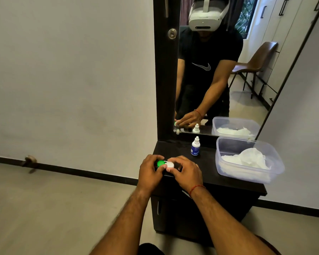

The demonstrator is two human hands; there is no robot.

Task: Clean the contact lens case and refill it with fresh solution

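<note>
The contact lens case point(165, 164) has a green cap on its left well and a white cap on its right well. It sits at the front left of the dark dresser top point(208, 173). My left hand point(149, 172) grips the green side. My right hand point(186, 172) has its fingers around the white cap. A small white solution bottle point(195, 146) with a blue label stands upright and capped behind the hands, untouched.
A clear plastic tub point(276, 162) holding crumpled white tissue sits at the right of the dresser top. A tall mirror point(219, 70) rises behind it. The dresser's left edge drops to the floor beside a bare wall.
</note>
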